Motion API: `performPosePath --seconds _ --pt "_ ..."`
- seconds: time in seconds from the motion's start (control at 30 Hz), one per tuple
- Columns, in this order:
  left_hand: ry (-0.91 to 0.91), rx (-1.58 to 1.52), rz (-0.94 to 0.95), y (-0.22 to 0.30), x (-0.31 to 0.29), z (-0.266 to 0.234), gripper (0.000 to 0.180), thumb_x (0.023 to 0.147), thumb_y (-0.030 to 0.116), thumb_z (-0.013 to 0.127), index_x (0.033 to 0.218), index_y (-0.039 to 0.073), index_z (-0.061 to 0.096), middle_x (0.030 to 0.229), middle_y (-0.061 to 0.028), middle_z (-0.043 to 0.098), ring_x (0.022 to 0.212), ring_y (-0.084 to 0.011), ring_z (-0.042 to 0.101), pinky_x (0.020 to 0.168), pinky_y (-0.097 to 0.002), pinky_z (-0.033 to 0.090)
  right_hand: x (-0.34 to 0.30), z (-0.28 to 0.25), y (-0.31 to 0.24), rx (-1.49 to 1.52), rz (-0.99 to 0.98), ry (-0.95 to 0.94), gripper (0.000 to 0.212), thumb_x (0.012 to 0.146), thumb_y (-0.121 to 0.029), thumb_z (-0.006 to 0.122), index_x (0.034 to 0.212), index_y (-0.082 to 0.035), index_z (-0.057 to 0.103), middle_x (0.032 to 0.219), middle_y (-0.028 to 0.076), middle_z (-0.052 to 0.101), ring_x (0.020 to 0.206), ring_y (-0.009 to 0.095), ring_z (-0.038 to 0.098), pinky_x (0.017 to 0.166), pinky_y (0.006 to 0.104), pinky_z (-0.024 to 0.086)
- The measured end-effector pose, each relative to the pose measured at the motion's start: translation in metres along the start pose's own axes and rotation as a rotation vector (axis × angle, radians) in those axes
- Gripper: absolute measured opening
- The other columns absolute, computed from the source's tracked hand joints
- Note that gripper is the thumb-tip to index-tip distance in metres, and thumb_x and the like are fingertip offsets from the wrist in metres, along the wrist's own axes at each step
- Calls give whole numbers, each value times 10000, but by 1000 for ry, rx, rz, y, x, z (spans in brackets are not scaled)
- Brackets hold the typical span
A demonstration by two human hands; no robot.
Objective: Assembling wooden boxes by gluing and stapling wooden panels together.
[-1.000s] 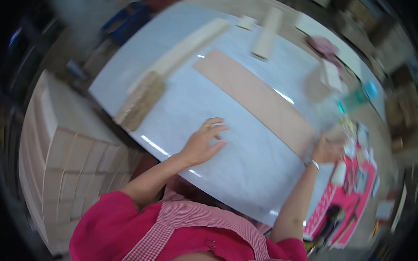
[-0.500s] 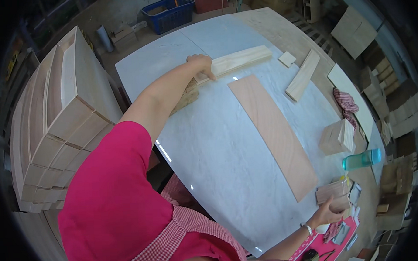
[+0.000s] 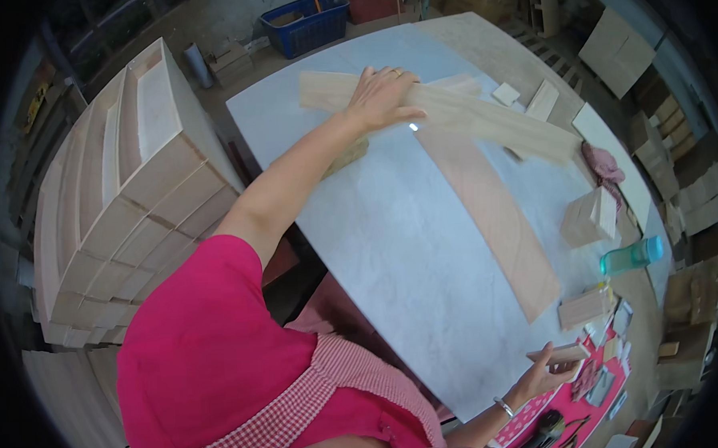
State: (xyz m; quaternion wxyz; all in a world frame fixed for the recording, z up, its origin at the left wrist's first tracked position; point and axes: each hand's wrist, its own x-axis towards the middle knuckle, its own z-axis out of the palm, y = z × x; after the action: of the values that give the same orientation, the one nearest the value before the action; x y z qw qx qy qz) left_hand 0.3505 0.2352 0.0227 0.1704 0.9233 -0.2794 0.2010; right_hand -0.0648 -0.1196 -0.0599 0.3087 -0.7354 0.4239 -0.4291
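My left hand (image 3: 385, 99) reaches across to the far side of the table and grips a long pale wooden board (image 3: 490, 118) near its middle. The board slants over the table and its right end is blurred. It overlaps a thin reddish-brown panel (image 3: 495, 210) that lies flat. Under my left forearm, a wooden bundle (image 3: 346, 158) is partly hidden. At the near right my right hand (image 3: 546, 376) holds a small flat wooden piece (image 3: 558, 354) between thumb and fingers. Just beyond it stands a stack of small wooden blocks (image 3: 585, 308).
Stacked wooden drawers (image 3: 157, 177) rise at my left beside the white table (image 3: 377, 279). Along the right side are a wooden block stack (image 3: 589, 218), a teal bottle (image 3: 631, 255), a checked cloth (image 3: 603, 164) and a pink tray (image 3: 536, 424) with tools. A blue basket (image 3: 306, 30) sits beyond.
My left hand has moved right with the long board, which has swung to a slant across the panel. My right hand has taken a small piece off the block stack and drawn it nearer.
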Motion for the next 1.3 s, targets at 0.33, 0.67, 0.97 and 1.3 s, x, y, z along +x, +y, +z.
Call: performPosePath --seconds 0.33,0.67,0.97,1.3 --pt "14 141 481 -9 -189 -4 514 734 262 780 1192 105 609 1228 -67 616 1183 -240 553 988 -428 419 -48 -47 21 164 9 -162 699 863 -98 722 1421 41 324 1372 204 492 1262 272 499 1071 418 414" --pt "-153 -19 431 46 -204 -11 545 774 198 731 1273 78 547 1385 -92 522 1332 -258 451 1066 -461 393 -83 -42 33 410 41 -336 677 814 48 553 1445 59 307 1420 200 476 1302 286 487 1091 407 387" --pt "-349 -93 624 106 -156 23 364 845 220 624 1176 70 635 1196 -151 649 1057 -302 634 936 -418 488 -100 -31 9 619 182 -439 563 879 -66 430 1417 90 378 1378 222 520 1283 291 507 1082 397 386" --pt "-865 -196 518 111 -129 29 418 833 216 666 1202 23 632 1190 -202 632 1065 -340 612 921 -406 478 -112 -2 -4 814 277 -376 515 979 -107 444 1445 85 339 1407 199 504 1305 276 487 1085 369 374"
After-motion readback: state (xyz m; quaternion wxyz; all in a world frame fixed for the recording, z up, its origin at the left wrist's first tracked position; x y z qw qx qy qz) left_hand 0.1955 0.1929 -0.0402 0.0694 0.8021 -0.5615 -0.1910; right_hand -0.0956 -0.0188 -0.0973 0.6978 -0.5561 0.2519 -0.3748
